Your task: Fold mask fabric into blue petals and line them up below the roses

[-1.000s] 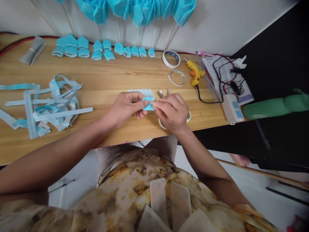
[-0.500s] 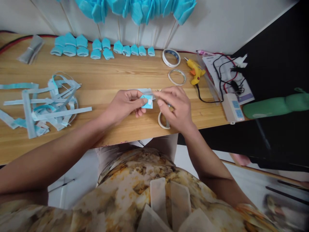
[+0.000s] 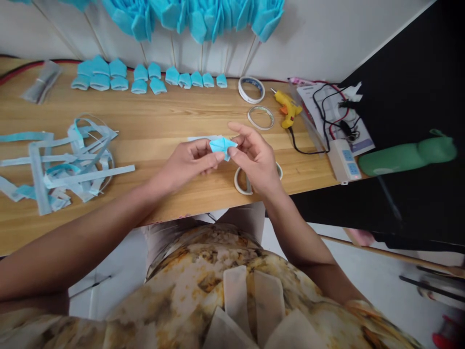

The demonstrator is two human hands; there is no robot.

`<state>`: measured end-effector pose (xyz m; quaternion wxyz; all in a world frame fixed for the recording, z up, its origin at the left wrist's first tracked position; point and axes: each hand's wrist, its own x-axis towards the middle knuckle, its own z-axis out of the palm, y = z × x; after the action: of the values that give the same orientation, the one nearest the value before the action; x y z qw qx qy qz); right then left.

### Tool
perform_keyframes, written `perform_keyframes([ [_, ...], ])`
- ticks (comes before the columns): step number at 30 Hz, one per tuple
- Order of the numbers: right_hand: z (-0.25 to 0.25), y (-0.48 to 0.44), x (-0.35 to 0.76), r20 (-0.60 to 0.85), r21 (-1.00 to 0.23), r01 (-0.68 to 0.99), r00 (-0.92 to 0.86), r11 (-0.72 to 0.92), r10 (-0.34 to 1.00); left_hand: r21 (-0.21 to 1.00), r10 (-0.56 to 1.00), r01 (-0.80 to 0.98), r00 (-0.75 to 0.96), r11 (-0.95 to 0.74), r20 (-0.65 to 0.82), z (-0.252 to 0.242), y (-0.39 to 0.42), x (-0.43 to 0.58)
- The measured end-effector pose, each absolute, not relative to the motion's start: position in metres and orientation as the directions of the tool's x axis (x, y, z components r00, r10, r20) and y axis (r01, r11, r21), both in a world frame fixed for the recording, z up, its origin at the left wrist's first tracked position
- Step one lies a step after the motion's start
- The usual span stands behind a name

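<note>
A small light-blue folded piece point(image 3: 222, 145), fabric or paper, is held up between both hands above the table's front part. My left hand point(image 3: 194, 157) pinches its left side between thumb and fingers. My right hand point(image 3: 254, 152) pinches its right side, with the index finger raised and apart. Under the right hand lies a tape roll point(image 3: 240, 183), partly covered by that hand. Behind the left hand a pale strip point(image 3: 198, 138) shows on the table.
Folded blue pieces point(image 3: 100, 80) line the table's back, under blue flowers point(image 3: 203, 22) on sticks. Cut strips point(image 3: 78, 160) lie heaped at left. Tape rings point(image 3: 251, 90), a yellow glue gun point(image 3: 288, 107), a power strip point(image 3: 343, 162) and a green bottle point(image 3: 407, 154) stand or lie at right.
The blue piece was flat with a white patch showing; now its corners are folded in to points. My right hand has closed in and grips its right side. The view has shifted slightly.
</note>
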<state>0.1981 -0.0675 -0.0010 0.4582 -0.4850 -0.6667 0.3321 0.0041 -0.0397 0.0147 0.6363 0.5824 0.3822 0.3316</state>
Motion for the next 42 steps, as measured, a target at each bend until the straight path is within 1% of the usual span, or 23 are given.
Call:
perform_keyframes([
  [3, -0.003, -0.069, 0.191, 0.284, -0.893, 0.330, -0.111, 0.305, 0.952, 0.997, 0.874, 0.021, 0.480, 0.078, -0.079, 0.014, -0.041, 0.005],
  [7, -0.001, -0.070, 0.191, 0.263, -0.907, 0.298, -0.152, 0.298, 0.953, 0.996, 0.904, 0.035, 0.420, 0.077, -0.085, 0.016, -0.039, 0.004],
  [10, 0.003, -0.068, 0.197, 0.245, -0.900, 0.323, -0.179, 0.293, 0.953, 0.994, 0.901, 0.093, 0.425, 0.059, -0.093, 0.016, -0.037, 0.002],
  [13, 0.005, -0.068, 0.200, 0.254, -0.873, 0.385, -0.166, 0.299, 0.953, 0.992, 0.892, 0.122, 0.446, 0.023, -0.075, 0.015, -0.038, 0.003],
  [15, 0.004, -0.071, 0.196, 0.258, -0.860, 0.418, -0.140, 0.293, 0.956, 0.991, 0.893, 0.131, 0.447, 0.000, -0.059, 0.014, -0.040, 0.003],
  [20, -0.001, -0.083, 0.190, 0.288, -0.872, 0.395, -0.066, 0.291, 0.955, 0.988, 0.881, 0.153, 0.470, -0.019, -0.056, 0.016, -0.041, 0.002],
  [25, -0.003, -0.079, 0.224, 0.311, -0.877, 0.422, 0.130, 0.232, 0.941, 0.992, 0.892, 0.115, 0.443, 0.047, -0.094, 0.014, -0.037, 0.000],
  [27, -0.004, -0.074, 0.243, 0.321, -0.868, 0.447, 0.174, 0.216, 0.931, 0.993, 0.896, 0.088, 0.430, 0.079, -0.110, 0.012, -0.037, 0.000],
  [30, -0.006, -0.069, 0.259, 0.347, -0.820, 0.531, 0.164, 0.214, 0.923, 0.992, 0.903, 0.066, 0.413, 0.103, -0.121, 0.010, -0.037, 0.000],
  [34, -0.008, -0.065, 0.257, 0.375, -0.710, 0.662, 0.068, 0.240, 0.925, 0.993, 0.906, 0.070, 0.406, 0.097, -0.117, 0.013, -0.037, 0.000],
  [38, -0.005, -0.061, 0.249, 0.307, -0.589, 0.776, -0.045, 0.227, 0.951, 0.993, 0.906, 0.052, 0.404, 0.111, -0.122, 0.015, -0.038, 0.001],
  [42, -0.005, -0.061, 0.246, 0.281, -0.498, 0.844, -0.060, 0.199, 0.958, 0.992, 0.906, 0.017, 0.405, 0.126, -0.122, 0.014, -0.037, 0.000],
])
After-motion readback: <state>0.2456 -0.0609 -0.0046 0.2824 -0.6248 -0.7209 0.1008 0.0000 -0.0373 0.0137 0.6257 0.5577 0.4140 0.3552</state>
